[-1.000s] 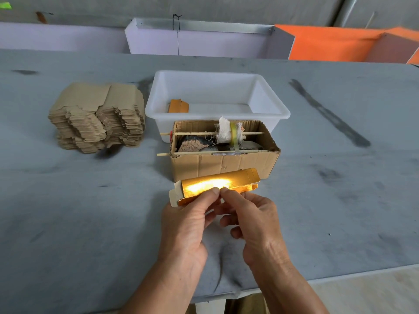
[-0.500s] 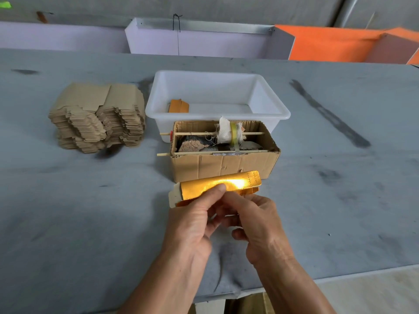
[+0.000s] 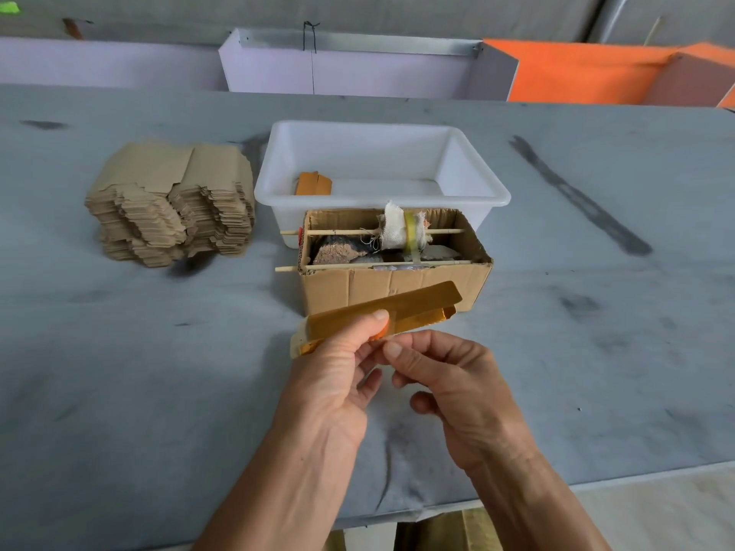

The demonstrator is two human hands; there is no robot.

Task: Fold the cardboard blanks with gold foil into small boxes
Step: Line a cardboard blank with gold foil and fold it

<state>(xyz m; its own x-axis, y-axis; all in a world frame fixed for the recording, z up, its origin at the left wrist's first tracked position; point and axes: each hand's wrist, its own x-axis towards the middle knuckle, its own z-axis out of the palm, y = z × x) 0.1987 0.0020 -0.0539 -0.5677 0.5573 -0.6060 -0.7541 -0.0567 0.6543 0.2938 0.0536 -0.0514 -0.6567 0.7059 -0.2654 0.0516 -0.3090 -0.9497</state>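
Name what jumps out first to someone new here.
The gold foil blank, held low centre above the grey table: the left hand pinches it, while the right hand works its near edge. Behind it stand an open cardboard box and a white tub; a stack of blanks sits far left.

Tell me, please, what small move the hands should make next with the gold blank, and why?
Probably crease the next panel over: the gold foil blank is only partly folded, pinched by the left hand and right hand above the table.
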